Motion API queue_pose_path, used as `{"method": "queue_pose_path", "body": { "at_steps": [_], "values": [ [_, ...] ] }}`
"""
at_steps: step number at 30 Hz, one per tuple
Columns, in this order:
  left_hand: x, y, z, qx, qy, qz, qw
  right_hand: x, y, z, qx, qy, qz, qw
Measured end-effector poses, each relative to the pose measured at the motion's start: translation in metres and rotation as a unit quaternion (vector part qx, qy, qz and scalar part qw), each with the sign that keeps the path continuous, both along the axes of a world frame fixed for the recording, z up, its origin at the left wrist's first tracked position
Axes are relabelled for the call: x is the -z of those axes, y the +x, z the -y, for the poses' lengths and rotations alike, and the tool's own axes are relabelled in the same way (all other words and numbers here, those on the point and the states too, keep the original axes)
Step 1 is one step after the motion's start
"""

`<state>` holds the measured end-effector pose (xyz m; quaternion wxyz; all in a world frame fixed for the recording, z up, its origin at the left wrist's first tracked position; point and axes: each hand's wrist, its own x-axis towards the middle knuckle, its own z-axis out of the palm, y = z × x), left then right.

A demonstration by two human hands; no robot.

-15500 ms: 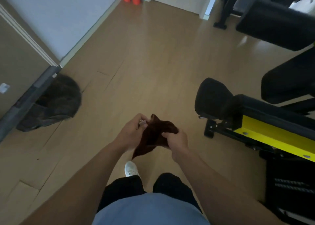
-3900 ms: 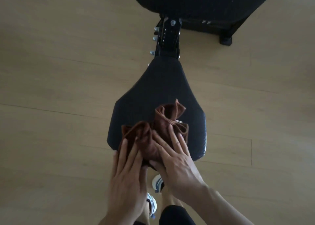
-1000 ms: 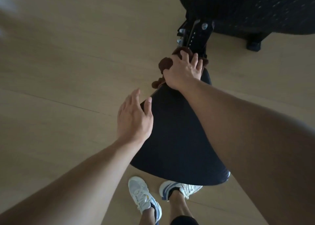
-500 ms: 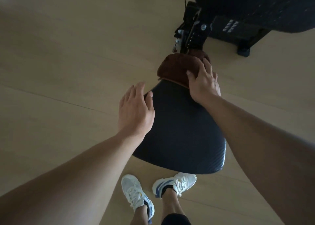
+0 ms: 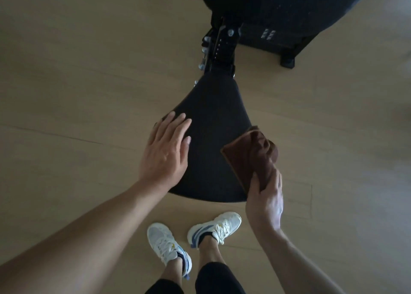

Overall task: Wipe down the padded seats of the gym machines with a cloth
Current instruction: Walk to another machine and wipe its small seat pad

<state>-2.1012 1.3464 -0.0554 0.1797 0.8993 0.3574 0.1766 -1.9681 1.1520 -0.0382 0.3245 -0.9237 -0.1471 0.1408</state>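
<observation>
While your right hand [image 5: 264,199] is gripping the bunched brown cloth [image 5: 250,158] at the right edge of the padded seat [image 5: 213,138], the cloth's flat folded edge is running along that edge, partly overhanging it. The seat's long axis is pointing away from you, narrowing toward the black adjuster post [image 5: 220,49]. Your left hand [image 5: 165,151] is lying flat, fingers straight, on the seat's left edge. Bare wooden floor [image 5: 77,82] is lying open on both sides. Your white sneakers [image 5: 191,238] are standing just beyond the seat's wide near edge. Your right fingers are sitting hidden behind the cloth.
</observation>
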Motion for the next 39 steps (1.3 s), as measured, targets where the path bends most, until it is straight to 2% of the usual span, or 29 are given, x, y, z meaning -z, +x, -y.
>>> {"method": "queue_pose_path", "body": {
  "at_steps": [2, 5, 9, 10, 12, 14, 15, 16, 17, 19, 20, 23, 24, 27, 29, 31, 33, 36, 39],
  "values": [
    [-0.003, -0.007, 0.005, -0.062, -0.048, 0.034, 0.996, 0.003, -0.019, 0.017, -0.061, 0.027, 0.048, 0.997],
    [-0.014, -0.017, 0.007, -0.165, -0.168, 0.11, 0.966, 0.011, -0.036, 0.029, -0.237, 0.063, 0.13, 0.961],
    [-0.015, -0.033, 0.005, -0.159, -0.207, 0.186, 0.947, -0.001, -0.073, -0.01, -0.387, 0.078, 0.114, 0.912],
    [-0.013, -0.036, 0.001, -0.178, -0.233, 0.209, 0.933, -0.004, -0.081, -0.027, -0.411, 0.066, 0.11, 0.902],
    [-0.002, -0.042, -0.013, -0.278, -0.284, 0.271, 0.877, -0.006, -0.093, -0.063, -0.447, 0.038, 0.098, 0.889],
    [0.008, -0.058, -0.031, -0.401, -0.32, 0.336, 0.79, -0.006, -0.099, -0.098, -0.483, 0.011, 0.099, 0.87],
    [0.013, -0.07, -0.038, -0.441, -0.341, 0.351, 0.752, -0.005, -0.101, -0.113, -0.505, -0.004, 0.106, 0.856],
    [0.018, -0.083, -0.043, -0.465, -0.364, 0.343, 0.73, -0.003, -0.102, -0.126, -0.527, -0.02, 0.114, 0.842],
    [0.021, -0.094, -0.045, -0.474, -0.382, 0.312, 0.729, -0.001, -0.104, -0.135, -0.546, -0.034, 0.123, 0.828],
    [0.021, -0.103, -0.04, -0.456, -0.392, 0.223, 0.767, 0.003, -0.102, -0.143, -0.574, -0.041, 0.13, 0.808],
    [0.016, -0.102, -0.033, -0.431, -0.389, 0.191, 0.792, 0.003, -0.1, -0.141, -0.581, -0.028, 0.127, 0.804],
    [-0.001, -0.089, -0.007, -0.304, -0.319, 0.049, 0.896, 0.004, -0.092, -0.121, -0.584, 0.036, 0.109, 0.804],
    [-0.006, -0.085, 0.003, -0.286, -0.295, 0.013, 0.911, 0.003, -0.09, -0.112, -0.584, 0.046, 0.105, 0.804],
    [-0.022, -0.085, 0.039, -0.278, -0.257, -0.026, 0.925, -0.002, -0.082, -0.075, -0.599, 0.044, 0.115, 0.791],
    [-0.029, -0.086, 0.067, -0.236, -0.243, -0.028, 0.941, -0.004, -0.07, -0.047, -0.622, 0.012, 0.142, 0.77],
    [-0.037, -0.082, 0.092, -0.221, -0.269, -0.033, 0.937, -0.007, -0.053, -0.021, -0.632, -0.029, 0.173, 0.755],
    [-0.046, -0.077, 0.112, -0.219, -0.308, -0.028, 0.925, -0.011, -0.035, 0.001, -0.621, -0.058, 0.193, 0.758],
    [-0.059, -0.069, 0.133, -0.186, -0.362, -0.043, 0.912, -0.021, -0.018, 0.029, -0.576, -0.088, 0.184, 0.791],
    [-0.078, -0.062, 0.143, -0.166, -0.426, -0.082, 0.886, -0.043, -0.019, 0.049, -0.48, -0.12, 0.113, 0.862]
  ]
}}
